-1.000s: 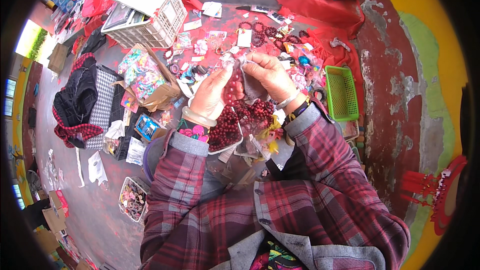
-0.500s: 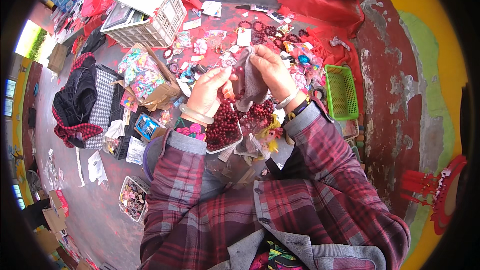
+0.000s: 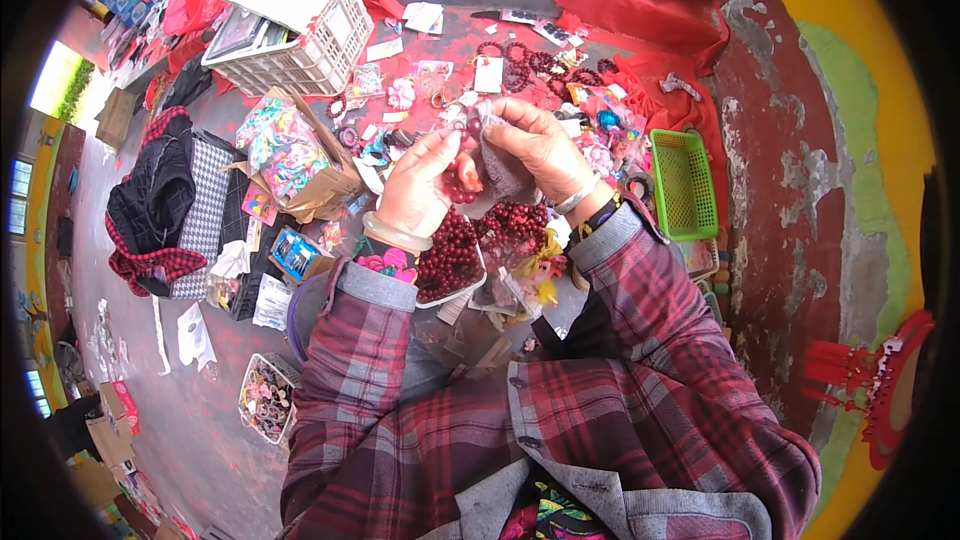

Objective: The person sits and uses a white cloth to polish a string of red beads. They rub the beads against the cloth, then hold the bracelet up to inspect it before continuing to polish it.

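Observation:
Dark red beads on a strand, likely a bead bracelet (image 3: 463, 196), are pinched in my left hand (image 3: 420, 183), whose fingers are closed. My right hand (image 3: 545, 145) grips a grey cloth (image 3: 507, 172) and presses it to the beads between the two hands. Part of the strand is hidden by my fingers and the cloth. Just below my hands, a white basket (image 3: 462, 295) holds a heap of dark red bead strands (image 3: 445, 258). Yellow tassel-like pieces (image 3: 545, 270) lie to its right.
A green plastic basket (image 3: 685, 185) stands at the right. At far left are a white crate (image 3: 300, 55), a cardboard box (image 3: 330, 190) of colourful packets and a dark jacket (image 3: 150, 195). More bead bracelets (image 3: 530, 65) and small trinkets cover the area beyond my hands. A small basket (image 3: 268, 398) sits lower left.
My right hand and the cloth have shifted slightly left and down, closer to my left hand. The cloth is now bunched against the beads instead of hanging spread out.

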`<state>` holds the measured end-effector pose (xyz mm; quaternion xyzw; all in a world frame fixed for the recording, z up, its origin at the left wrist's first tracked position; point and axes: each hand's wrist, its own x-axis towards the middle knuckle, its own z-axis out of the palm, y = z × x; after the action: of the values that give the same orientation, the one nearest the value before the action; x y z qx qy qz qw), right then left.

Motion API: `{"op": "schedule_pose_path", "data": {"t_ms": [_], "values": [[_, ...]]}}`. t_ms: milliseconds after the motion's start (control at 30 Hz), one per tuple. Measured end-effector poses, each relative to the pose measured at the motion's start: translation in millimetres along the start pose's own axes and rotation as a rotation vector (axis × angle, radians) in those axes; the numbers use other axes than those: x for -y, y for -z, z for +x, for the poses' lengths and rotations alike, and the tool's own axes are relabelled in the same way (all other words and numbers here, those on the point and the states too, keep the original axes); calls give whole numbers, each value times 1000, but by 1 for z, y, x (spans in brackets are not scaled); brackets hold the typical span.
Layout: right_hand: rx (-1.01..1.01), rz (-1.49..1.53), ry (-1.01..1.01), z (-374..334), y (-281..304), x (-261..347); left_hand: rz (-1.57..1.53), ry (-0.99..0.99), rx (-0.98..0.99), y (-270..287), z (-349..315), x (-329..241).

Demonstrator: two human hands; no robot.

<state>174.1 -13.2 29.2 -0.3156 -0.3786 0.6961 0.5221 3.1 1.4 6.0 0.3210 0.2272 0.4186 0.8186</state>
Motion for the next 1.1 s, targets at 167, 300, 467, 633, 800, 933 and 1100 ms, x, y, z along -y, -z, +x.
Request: {"op": "schedule_pose_path", "data": {"t_ms": [167, 300, 467, 633, 800, 933, 1100], "values": [[34, -10, 68, -2, -6, 0, 34, 123, -94, -5, -3, -2], [-32, -271, -25, -1, -1, 3, 174, 80, -81, 2, 1, 5], [-122, -195, 58, 7, 14, -9, 76, 143, -79, 5, 2, -3], [-101, -7, -78, 4, 11, 3, -142, 59, -4, 9, -1, -9], [-26, -52, -59, 2, 1, 3, -76, 39, -64, 4, -1, -5], [22, -170, -19, 3, 8, -2, 39, 99, -43, 3, 1, -1], [44, -220, -65, -5, -5, 13, 104, 129, -62, -1, -3, -3]]}}
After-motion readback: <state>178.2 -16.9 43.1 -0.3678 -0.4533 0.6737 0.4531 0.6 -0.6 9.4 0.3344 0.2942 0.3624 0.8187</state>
